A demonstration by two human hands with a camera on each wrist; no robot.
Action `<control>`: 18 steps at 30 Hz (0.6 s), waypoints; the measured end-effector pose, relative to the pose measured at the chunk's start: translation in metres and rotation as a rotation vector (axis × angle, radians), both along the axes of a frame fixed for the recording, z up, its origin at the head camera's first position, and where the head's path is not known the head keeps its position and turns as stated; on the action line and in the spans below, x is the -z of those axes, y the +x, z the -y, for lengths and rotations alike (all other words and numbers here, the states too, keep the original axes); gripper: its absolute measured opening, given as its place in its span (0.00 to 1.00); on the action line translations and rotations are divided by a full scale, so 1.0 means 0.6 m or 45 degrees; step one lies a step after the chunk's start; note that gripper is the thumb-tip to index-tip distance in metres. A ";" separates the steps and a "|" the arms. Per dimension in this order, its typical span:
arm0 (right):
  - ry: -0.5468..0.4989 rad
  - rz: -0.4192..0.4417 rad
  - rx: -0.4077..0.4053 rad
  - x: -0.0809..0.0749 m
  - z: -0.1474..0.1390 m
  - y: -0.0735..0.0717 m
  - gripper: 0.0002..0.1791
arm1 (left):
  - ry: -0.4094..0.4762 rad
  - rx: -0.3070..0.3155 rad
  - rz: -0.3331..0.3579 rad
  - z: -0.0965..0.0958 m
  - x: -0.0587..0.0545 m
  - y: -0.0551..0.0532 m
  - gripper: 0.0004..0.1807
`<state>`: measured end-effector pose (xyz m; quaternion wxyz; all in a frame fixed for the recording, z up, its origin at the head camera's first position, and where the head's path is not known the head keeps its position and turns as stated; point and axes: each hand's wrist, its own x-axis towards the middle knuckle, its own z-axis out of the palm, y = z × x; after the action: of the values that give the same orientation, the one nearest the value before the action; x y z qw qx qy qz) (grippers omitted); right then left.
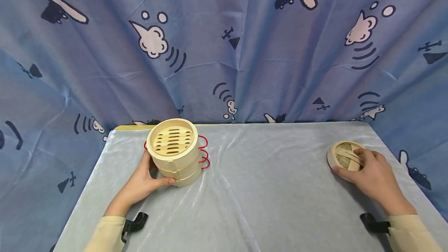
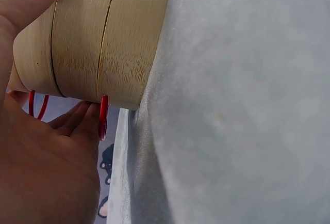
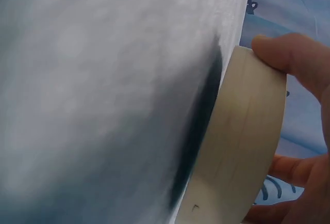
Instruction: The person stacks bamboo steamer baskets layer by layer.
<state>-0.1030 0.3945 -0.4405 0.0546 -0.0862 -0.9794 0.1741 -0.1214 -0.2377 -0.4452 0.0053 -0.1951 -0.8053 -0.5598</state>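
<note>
A stack of round bamboo steamer baskets with slatted inner floor and red loops on its sides stands at the left of the table. My left hand grips its lower part, thumb in front and fingers around the far side. In the left wrist view, the stacked basket walls show thin seams and the base meets the cloth. Far to the right, my right hand holds a round bamboo steamer lid with a woven strap across its top. The right wrist view shows the lid's side wall tilted, a dark shadow beside it.
A pale grey velvety cloth covers the table. Behind and at both sides hangs a blue curtain printed with aeroplanes and clouds. A yellow strip shows at the table's back left edge. Black straps sit at both wrists.
</note>
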 end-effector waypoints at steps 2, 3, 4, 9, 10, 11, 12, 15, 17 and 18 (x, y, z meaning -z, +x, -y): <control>0.001 -0.011 0.004 -0.005 0.004 -0.003 0.58 | 0.021 0.002 -0.002 0.002 0.007 -0.003 0.69; 0.002 -0.014 0.006 -0.007 0.006 -0.005 0.58 | 0.027 0.005 -0.008 0.003 0.012 -0.005 0.69; 0.002 -0.014 0.009 -0.009 0.008 -0.006 0.59 | 0.030 0.004 -0.010 0.004 0.016 -0.008 0.69; 0.006 -0.038 -0.008 -0.016 0.022 -0.015 0.59 | 0.017 -0.006 -0.021 0.010 0.040 -0.021 0.71; 0.004 -0.043 -0.015 -0.016 0.026 -0.017 0.59 | 0.016 -0.011 -0.018 0.011 0.043 -0.023 0.71; -0.001 -0.048 -0.028 -0.017 0.031 -0.021 0.58 | 0.015 -0.012 -0.018 0.012 0.044 -0.024 0.71; -0.008 -0.054 -0.042 -0.017 0.035 -0.024 0.58 | 0.013 -0.012 -0.015 0.012 0.046 -0.024 0.71; -0.025 -0.064 -0.086 -0.020 0.053 -0.034 0.57 | 0.018 -0.006 -0.004 0.013 0.045 -0.022 0.70; -0.036 -0.061 -0.118 -0.024 0.067 -0.041 0.58 | 0.016 -0.007 -0.004 0.014 0.044 -0.020 0.70; -0.040 -0.066 -0.137 -0.026 0.073 -0.044 0.58 | 0.016 -0.008 -0.008 0.014 0.043 -0.020 0.70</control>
<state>-0.1294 0.3504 -0.4250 0.0689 -0.0299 -0.9780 0.1944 -0.1331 -0.2460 -0.4713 0.0108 -0.1942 -0.8025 -0.5641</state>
